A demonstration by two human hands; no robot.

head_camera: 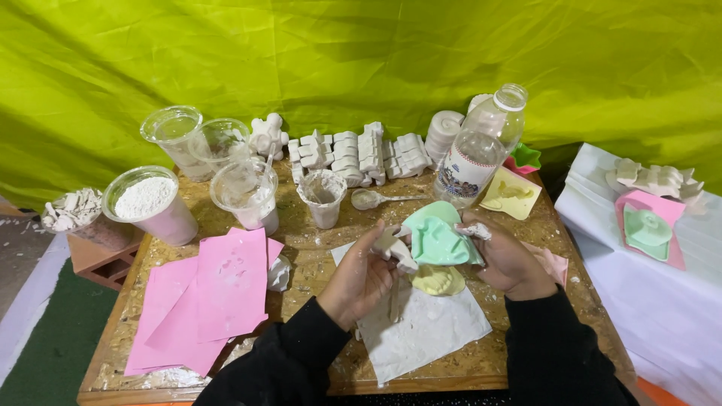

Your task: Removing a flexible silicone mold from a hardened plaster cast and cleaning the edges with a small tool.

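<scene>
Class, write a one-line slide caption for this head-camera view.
Both hands, left hand and right hand, grip a pale green mould above a plaster-dusted wooden table.

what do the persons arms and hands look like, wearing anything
Both arms wear long black sleeves that end at the wrists. The left hand and right hand are bare, with no gloves, and carry smears of white plaster, thickest on the right hand's fingertips. No rings or watch show.

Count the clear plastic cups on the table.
5. Powder cup front left; two empty cups behind it; stirring cup centre-left; small smeared cup centre. Others may hide behind the bottle.
</scene>
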